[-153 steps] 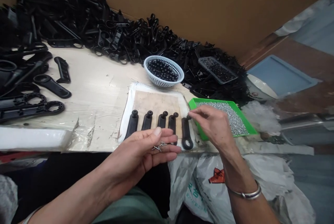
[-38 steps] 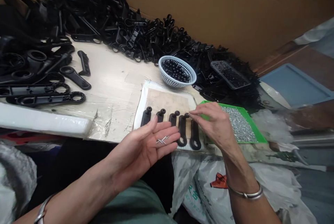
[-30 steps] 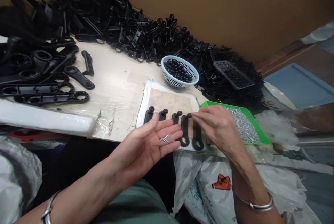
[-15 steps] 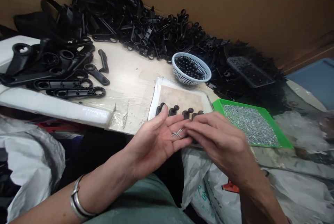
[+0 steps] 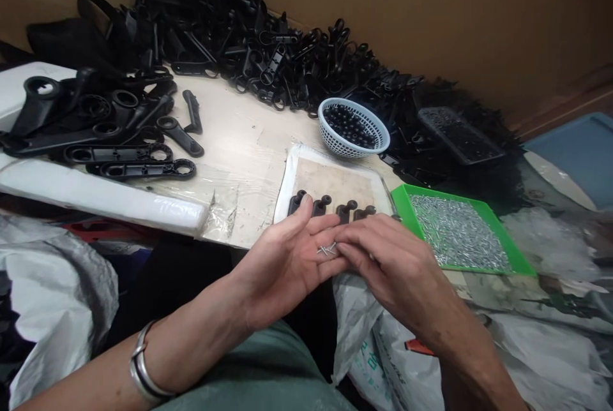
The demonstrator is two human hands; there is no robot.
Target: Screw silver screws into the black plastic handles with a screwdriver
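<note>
Several metal pins [image 5: 326,249] rest on the upturned, unclenched left hand [image 5: 292,259], seemingly for easy picking by the right hand [image 5: 390,256], whose grip cannot be told.

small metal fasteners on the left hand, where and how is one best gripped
Probably by a free end of its thin shank, pinched between thumb and forefinger, from above and the right. The small metal fasteners lie crossed on the open, upturned left hand, so ends stick out; the right hand is on that side.
</note>
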